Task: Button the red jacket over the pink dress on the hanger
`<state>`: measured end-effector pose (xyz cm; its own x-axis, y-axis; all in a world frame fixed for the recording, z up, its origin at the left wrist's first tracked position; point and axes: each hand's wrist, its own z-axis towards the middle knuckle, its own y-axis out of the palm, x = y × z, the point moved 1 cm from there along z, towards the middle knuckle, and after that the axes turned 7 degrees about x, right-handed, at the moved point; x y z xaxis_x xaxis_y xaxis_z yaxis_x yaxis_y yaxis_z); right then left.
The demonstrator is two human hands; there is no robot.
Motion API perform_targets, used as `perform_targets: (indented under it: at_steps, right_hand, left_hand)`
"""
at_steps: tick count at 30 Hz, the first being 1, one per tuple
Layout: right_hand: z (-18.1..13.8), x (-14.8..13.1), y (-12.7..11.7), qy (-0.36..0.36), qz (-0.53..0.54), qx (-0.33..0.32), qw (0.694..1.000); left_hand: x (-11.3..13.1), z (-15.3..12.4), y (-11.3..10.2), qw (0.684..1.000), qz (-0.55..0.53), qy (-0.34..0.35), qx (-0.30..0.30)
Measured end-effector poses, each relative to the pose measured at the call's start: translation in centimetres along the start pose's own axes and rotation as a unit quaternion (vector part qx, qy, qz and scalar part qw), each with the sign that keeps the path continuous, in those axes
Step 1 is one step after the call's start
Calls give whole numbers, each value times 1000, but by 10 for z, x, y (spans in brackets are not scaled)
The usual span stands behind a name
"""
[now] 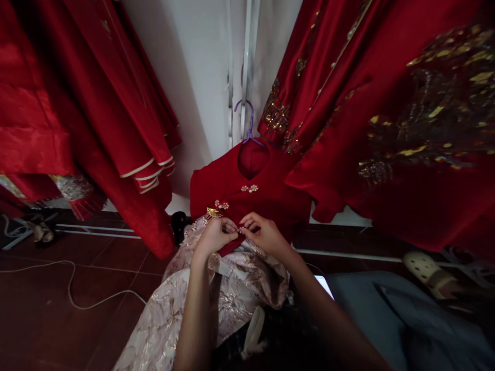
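Note:
A small red dress [266,198] hangs on a purple hanger [249,123] against a white wall, with pearl clasps [249,188] down its front. My left hand [216,234] and my right hand [263,232] meet at the dress's lower front, fingers pinched together on a small clasp or on the fabric edge between them. A gold fan-shaped ornament [213,212] sits just above my left hand. Below my hands lies a pale pink and gold brocade skirt [201,304].
Long red gowns hang at the left [96,113] and at the right [386,129], the right one with gold embroidery. A white cable [71,288] runs over the dark tiled floor. A pale perforated clog [427,270] lies at the right, and shoes [40,232] at the far left.

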<state>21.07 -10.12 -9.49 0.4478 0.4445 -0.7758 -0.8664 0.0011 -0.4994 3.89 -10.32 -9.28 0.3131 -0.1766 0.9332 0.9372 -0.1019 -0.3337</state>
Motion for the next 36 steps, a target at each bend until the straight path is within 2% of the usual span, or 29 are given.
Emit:
perform_targets:
  at_steps: [7,12,16,21,24,31,36]
  right_hand:
    - [-1,1,7,-3,-12,-6,1000]
    - [0,1,7,-4,-27,-3,1000]
    - [0,-3,-7,-20,-35,-17,999]
    - [2,-6,-30,-15,-83,31,996]
    - [2,-6,-34,-3,-95,38,995]
    - [-1,2,-24,18,-113,-45,992]
    - [-2,5,-20,19,-125,-63,990]
  left_hand:
    - [-5,1,-2,999,40,-13,-2]
    - [-3,0,-5,998,60,28,-6]
    - [-6,-2,-8,993,104,55,17]
    - [-3,-7,-15,984,158,72,36]
    - [1,-8,-15,983,164,74,30]
    - [2,-5,-8,986,145,77,25]
    - [0,-4,-6,988,139,66,19]
